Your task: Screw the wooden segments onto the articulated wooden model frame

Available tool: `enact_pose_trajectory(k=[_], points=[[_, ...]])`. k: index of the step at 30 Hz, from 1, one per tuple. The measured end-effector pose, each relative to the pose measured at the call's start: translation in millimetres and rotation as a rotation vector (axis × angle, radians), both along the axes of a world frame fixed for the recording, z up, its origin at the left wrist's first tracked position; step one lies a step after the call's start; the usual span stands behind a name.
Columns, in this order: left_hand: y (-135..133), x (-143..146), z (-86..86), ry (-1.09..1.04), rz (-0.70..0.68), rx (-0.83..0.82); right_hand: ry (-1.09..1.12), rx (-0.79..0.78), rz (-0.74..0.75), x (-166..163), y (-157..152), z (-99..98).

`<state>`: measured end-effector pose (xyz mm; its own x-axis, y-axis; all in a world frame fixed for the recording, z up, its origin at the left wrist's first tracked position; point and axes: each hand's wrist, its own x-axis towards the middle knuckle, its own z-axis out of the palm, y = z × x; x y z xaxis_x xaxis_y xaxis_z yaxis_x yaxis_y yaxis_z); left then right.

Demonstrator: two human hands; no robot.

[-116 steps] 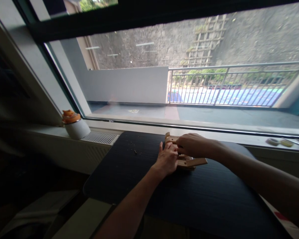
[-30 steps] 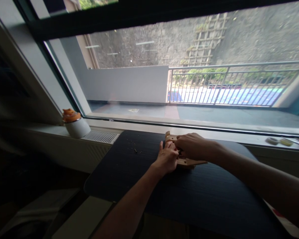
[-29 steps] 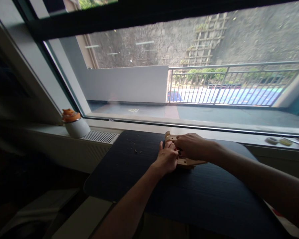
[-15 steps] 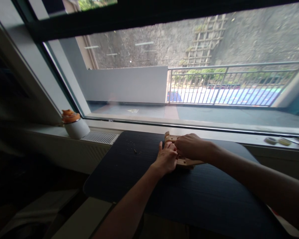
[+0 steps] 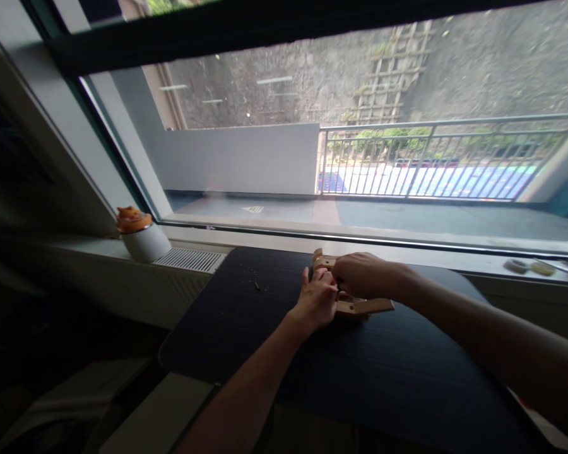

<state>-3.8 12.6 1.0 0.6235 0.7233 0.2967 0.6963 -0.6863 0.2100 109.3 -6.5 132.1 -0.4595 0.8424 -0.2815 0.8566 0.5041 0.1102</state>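
Observation:
A small assembly of light wooden pieces [image 5: 360, 307] lies on the dark table [image 5: 388, 378] near the window. My left hand [image 5: 316, 302] rests against its left side, fingers curled on the wood with the thumb up. From the right, my right hand [image 5: 365, 276] covers the top of the assembly, its fingers closed in a pinch on a part I cannot make out. One wooden end [image 5: 319, 258] pokes out behind the hands.
Small screws or bits [image 5: 255, 285] lie scattered on the table left of the hands. A white pot with an orange figure [image 5: 141, 234] stands on the sill beside a vent grille [image 5: 189, 260]. Small items [image 5: 530, 267] lie on the sill at far right.
Both hands stay on the wooden assembly. Its right end has shifted slightly and shows a little more past my right hand than half a second ago.

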Motion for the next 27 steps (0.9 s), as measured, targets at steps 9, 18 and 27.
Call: enact_pose_trajectory(k=[9,18,27], points=[[1,1,0.7,-0.024,0.008,0.02,0.027,0.005,0.015,7,7,-0.8],[-4,0,-2.3,-0.038,0.06,0.07,0.066,-0.027,0.089,13,11,1.6],[-5,-7,-9.4,-0.106,0.036,0.047,0.077,-0.021,0.089,12,11,0.7]])
